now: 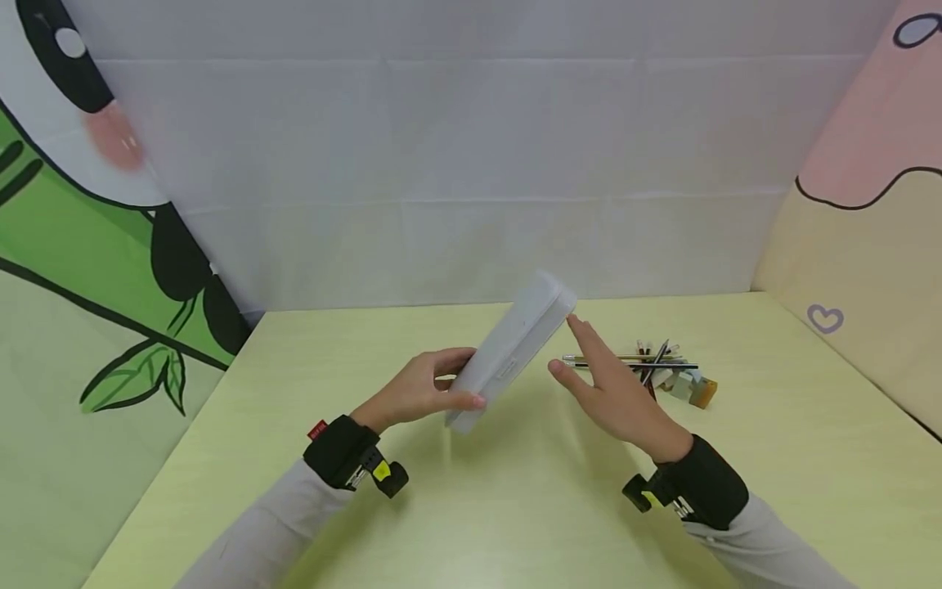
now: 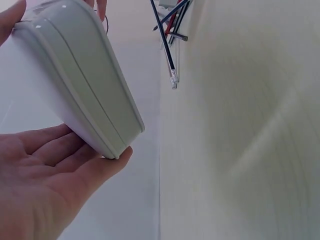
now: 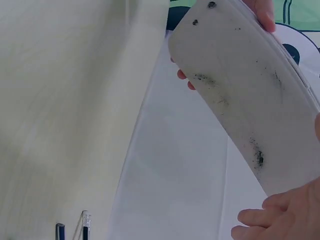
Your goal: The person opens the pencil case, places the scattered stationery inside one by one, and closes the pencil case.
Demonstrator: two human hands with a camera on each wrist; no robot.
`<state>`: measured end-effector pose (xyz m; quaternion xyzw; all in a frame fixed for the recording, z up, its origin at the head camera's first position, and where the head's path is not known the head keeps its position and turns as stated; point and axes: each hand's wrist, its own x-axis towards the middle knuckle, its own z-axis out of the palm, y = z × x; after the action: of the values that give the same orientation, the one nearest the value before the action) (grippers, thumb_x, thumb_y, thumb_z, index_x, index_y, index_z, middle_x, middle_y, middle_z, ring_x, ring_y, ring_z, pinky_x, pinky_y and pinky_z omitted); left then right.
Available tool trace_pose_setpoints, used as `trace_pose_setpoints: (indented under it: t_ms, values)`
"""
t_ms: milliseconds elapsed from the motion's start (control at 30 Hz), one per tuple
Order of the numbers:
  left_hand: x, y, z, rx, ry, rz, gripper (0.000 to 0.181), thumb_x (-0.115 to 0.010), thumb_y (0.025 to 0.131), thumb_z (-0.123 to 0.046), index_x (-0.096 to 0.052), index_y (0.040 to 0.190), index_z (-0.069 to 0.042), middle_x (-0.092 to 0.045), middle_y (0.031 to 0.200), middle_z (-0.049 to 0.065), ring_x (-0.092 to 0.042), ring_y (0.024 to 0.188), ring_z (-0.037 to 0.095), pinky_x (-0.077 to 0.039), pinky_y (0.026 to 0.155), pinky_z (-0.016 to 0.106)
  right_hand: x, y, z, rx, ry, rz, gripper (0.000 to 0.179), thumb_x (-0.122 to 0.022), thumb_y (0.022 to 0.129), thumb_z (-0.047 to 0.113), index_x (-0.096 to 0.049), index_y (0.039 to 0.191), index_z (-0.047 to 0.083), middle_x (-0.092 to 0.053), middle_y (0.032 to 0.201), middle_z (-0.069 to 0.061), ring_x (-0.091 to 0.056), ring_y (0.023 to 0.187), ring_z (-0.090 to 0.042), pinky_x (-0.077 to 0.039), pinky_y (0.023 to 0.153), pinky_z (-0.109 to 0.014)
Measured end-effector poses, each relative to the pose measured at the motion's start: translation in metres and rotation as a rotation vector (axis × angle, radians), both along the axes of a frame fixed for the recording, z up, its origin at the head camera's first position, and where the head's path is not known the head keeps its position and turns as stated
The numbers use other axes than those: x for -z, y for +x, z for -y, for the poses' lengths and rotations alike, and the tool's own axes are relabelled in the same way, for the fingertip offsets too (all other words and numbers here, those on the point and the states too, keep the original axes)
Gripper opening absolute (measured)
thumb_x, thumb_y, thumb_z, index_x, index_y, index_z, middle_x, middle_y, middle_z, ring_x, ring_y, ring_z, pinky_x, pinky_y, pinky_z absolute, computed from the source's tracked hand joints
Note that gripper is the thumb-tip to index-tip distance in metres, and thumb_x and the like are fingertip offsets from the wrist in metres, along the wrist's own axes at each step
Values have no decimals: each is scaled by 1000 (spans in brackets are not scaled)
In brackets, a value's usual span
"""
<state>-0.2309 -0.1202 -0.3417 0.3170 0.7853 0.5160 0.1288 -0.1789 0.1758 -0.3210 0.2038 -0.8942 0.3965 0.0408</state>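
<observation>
With the left grip pinching the case at seven o'clock, steady its one-o'clock end with the spread right grip.

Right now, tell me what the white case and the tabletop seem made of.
The white case looks like hard plastic with a smooth, slightly glossy finish: highlights sit on its rounded edges. The tabletop seems wood or wood-look laminate, satin: faint grain-like streaks and a soft reflection show, but which, I can't tell.
</observation>
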Motion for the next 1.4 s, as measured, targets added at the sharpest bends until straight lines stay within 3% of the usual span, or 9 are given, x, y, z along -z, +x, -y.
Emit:
trace_pose_setpoints:
  t_ms: [167, 300, 567, 700, 1033, 1267, 1400]
  values:
    - [-2, 7, -9, 28, 25, -2, 75, -81, 91, -20, -49, 152, 7, -59, 147, 24, -61, 131, 37, -50, 115, 53, -3, -5, 4, -28, -104, -75, 77, -47, 113, 46, -5, 172, 19, -9, 178, -13, -14, 162, -41, -23, 124, -74]
    - [-1, 11, -11, 40, 39, 13, 74, -81, 91, -20, -49, 153, 6, -60, 146, 22, -60, 131, 35, -50, 115, 54, 0, -5, 4, -26, -138, -84, 79, -46, 112, 52, -5, 172, 20, -11, 177, -14, -16, 161, -42, -25, 122, -75]
    - [3, 18, -10, 64, 52, -8, 78, -83, 91, -23, -48, 154, 7, -61, 147, 22, -60, 135, 37, -47, 118, 54, 3, -4, 5, -79, -201, -109, 80, -51, 109, 55, -16, 171, 18, -25, 174, -17, -25, 159, -43, -26, 123, -73]
    - [3, 21, -10, 78, 62, -4, 78, -83, 92, -25, -47, 154, 7, -60, 147, 22, -60, 135, 38, -47, 118, 53, 3, -3, 5, -124, -262, -81, 80, -51, 110, 52, -15, 171, 14, -22, 174, -21, -26, 158, -45, -26, 127, -66]
    - [2, 27, -9, 69, 73, 16, 80, -83, 93, -30, -47, 153, 9, -59, 147, 25, -58, 137, 41, -47, 118, 54, 3, -3, 10, -200, -371, -38, 79, -50, 113, 41, -9, 170, 6, -18, 174, -25, -22, 158, -48, -27, 125, -65]
    - [3, 28, -12, 36, 113, -8, 79, -84, 92, -27, -48, 153, 8, -60, 147, 25, -60, 136, 40, -48, 117, 51, 0, -8, 13, -210, -440, 15, 89, -44, 109, 60, -6, 171, 8, -17, 174, -23, -23, 158, -48, -25, 124, -71]
    - [2, 27, -14, 31, 133, -13, 80, -85, 92, -28, -48, 153, 8, -60, 147, 25, -60, 136, 41, -49, 117, 50, -5, -10, 14, -240, -541, 55, 94, -42, 104, 70, -10, 172, 13, -19, 175, -18, -22, 160, -44, -21, 127, -68]
